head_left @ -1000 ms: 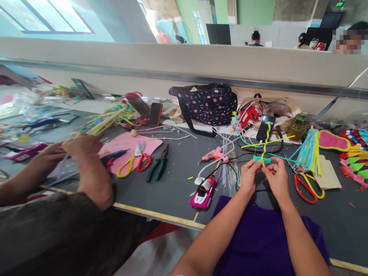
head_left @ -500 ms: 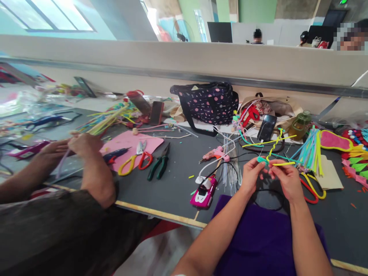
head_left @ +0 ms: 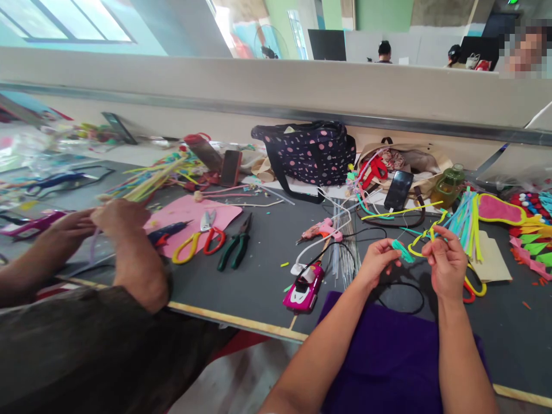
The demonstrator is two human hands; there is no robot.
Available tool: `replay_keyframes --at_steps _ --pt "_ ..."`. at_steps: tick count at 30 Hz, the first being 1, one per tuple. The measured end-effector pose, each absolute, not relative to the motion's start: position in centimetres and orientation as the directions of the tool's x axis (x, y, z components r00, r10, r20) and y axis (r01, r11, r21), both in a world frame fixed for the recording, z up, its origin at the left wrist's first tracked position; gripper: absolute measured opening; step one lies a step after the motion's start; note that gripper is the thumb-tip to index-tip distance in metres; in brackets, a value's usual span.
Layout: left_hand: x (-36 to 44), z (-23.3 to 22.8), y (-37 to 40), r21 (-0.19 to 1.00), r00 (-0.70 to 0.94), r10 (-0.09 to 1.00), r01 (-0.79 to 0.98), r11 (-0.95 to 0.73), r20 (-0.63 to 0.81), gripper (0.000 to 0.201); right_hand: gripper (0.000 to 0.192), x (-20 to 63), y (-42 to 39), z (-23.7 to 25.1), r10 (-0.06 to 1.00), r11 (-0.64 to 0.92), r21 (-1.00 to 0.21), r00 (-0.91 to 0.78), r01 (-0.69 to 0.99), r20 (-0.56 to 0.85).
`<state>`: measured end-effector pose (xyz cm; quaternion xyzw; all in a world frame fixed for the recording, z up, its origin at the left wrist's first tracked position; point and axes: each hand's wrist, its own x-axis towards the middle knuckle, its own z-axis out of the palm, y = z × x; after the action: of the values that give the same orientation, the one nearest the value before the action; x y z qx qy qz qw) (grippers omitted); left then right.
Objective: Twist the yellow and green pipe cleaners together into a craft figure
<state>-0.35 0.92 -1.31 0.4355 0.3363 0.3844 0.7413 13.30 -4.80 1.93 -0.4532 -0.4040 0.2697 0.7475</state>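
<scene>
Pinching teal pipe cleaner [head_left: 403, 250] w/ left hand [head_left: 377, 261]; right hand [head_left: 446, 264] grips yellow pipe cleaner [head_left: 420, 244] joined to it, above bench [head_left: 259, 276] near front edge, right side.

The co-worker's hands [head_left: 92, 224] are motion-blurred and cover most of the pale strip they hold. The red scissors [head_left: 468, 287] lie largely hidden behind the right hand [head_left: 446, 264]. The worktop [head_left: 259, 270] is cut off at both side edges. The colored felt pieces [head_left: 535, 241] run out of view at the right edge.
</scene>
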Motion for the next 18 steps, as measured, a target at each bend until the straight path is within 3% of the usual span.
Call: replay_keyframes --at_steps 5,9,13,18 --pt "-0.58 -1.14 1.00 0.929 0.476 0.872 -0.261 0.262 -0.112 0.027 0.014 14.07 -5.18 2.12 0.790 0.382 -0.888 0.409 0.255 0.457" --pt "-0.75 -1.05 1.07 0.951 0.452 0.892 -0.267 0.156 -0.019 0.023 0.013 14.27 -5.22 2.44 0.781 0.402 -0.772 0.256 0.493 0.570" --pt "-0.67 -1.09 0.97 0.959 0.372 0.906 -0.261 -0.107 0.203 0.015 0.010 14.26 -5.23 2.49 0.726 0.399 -0.624 0.184 0.673 0.662" --pt "-0.49 -0.99 0.61 0.906 0.223 0.880 -0.174 -0.387 0.419 0.012 0.009 14.16 -5.42 2.55 0.640 0.418 -0.484 0.128 0.769 0.757"
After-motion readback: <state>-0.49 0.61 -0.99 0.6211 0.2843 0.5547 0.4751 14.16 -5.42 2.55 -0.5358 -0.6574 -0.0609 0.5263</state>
